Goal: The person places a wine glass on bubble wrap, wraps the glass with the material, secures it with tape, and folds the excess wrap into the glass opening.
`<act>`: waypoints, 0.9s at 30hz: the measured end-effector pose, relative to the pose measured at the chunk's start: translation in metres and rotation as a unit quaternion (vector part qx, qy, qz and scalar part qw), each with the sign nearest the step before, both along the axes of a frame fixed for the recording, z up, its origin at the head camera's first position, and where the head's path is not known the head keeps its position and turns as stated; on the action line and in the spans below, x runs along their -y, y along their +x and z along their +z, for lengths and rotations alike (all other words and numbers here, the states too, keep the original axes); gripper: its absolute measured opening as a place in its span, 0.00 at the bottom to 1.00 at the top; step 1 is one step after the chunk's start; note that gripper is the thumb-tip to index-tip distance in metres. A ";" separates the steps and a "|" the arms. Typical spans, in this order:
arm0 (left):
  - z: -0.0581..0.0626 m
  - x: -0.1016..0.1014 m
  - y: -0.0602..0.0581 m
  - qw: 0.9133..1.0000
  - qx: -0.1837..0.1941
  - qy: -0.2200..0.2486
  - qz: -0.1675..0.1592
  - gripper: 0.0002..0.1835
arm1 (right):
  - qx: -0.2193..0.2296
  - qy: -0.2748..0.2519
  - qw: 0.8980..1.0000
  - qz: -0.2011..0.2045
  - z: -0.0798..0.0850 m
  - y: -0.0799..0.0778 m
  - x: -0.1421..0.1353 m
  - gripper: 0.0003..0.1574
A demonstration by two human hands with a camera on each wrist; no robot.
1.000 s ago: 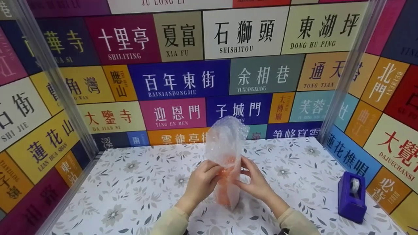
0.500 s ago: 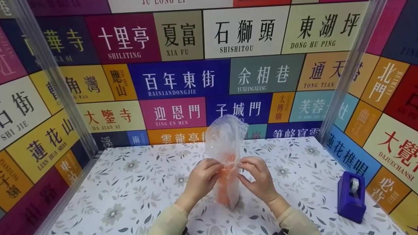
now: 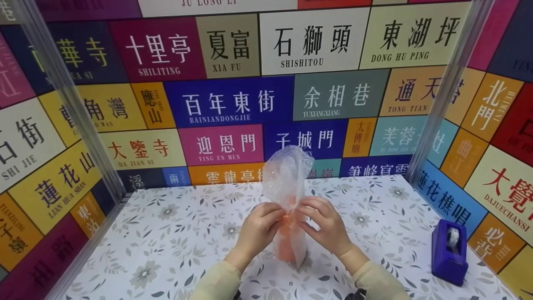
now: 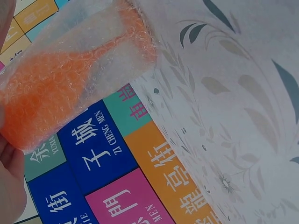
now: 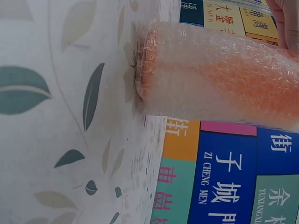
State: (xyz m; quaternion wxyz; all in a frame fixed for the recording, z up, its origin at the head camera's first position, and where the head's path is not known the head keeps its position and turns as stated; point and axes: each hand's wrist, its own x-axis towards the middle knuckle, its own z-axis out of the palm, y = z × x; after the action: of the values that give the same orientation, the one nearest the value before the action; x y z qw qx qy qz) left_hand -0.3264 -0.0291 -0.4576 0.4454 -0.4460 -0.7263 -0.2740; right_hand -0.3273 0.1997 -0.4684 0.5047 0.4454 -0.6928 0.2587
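Observation:
An orange goblet (image 4: pixel 53 84) stands upright on the table inside a clear bubble wrap bag (image 3: pixel 285 173). Its bowl, thin stem and round foot show through the plastic in both wrist views. The bag rises well above the goblet, its upper part loose and crumpled. With thumb and fingers, my left hand (image 3: pixel 255 227) pinches the wrap on the left side, around the goblet's rim. Opposite it, my right hand (image 3: pixel 327 223) pinches the wrap on the right at about the same height. The fingertips partly hide the gathered plastic between them.
A purple tape dispenser (image 3: pixel 449 252) with a roll of tape stands at the right side of the table. The table (image 3: pixel 187 241) has a white cover with a leaf pattern. Panels with colourful signs (image 3: pixel 229 102) enclose the back and sides.
My right hand let its fingers come slightly off the bag, then moved up and inward and took the wrap again. My left hand stayed nearly still. The wrap narrows between the hands.

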 end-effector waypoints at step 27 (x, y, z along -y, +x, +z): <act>0.000 -0.002 0.001 1.000 -0.005 0.010 -0.016 0.07 | 0.058 0.052 0.996 -0.038 0.002 0.004 0.004 0.25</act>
State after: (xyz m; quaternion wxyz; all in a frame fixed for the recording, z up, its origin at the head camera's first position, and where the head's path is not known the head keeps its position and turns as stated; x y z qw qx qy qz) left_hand -0.3250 -0.0272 -0.4575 0.4492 -0.4542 -0.7143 -0.2858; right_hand -0.3230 0.1958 -0.4664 0.4492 0.4290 -0.7498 0.2280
